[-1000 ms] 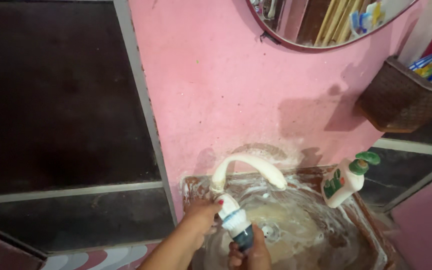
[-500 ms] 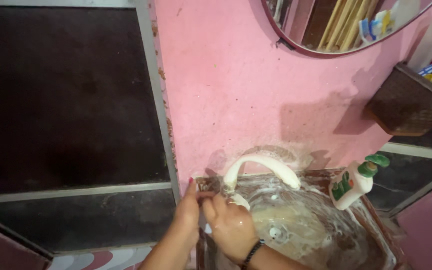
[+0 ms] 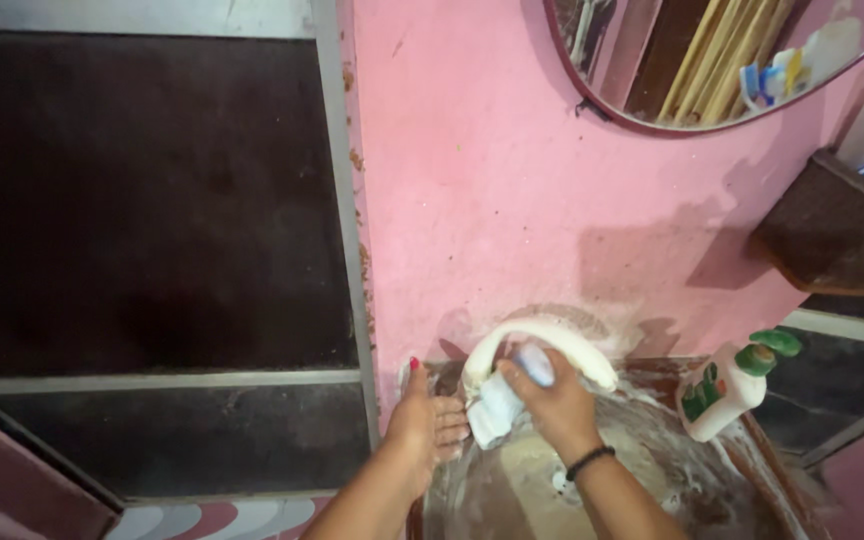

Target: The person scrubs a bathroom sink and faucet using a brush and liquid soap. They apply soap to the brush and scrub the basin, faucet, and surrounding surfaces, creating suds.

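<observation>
The sink [image 3: 752, 470] lies below both hands. The bottle [image 3: 500, 405], earlier lower over the basin, has been raised against the tap [image 3: 542, 340], gripped by the right hand [image 3: 552, 400]. The left hand [image 3: 427, 425] rests spread just left of it.

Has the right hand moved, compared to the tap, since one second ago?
Yes. The right hand rose from below the tap spout up onto its arch.

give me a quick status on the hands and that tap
Right hand holds a small bottle against the white tap. Left hand open on the sink edge. Soap bottle stands clear.
</observation>
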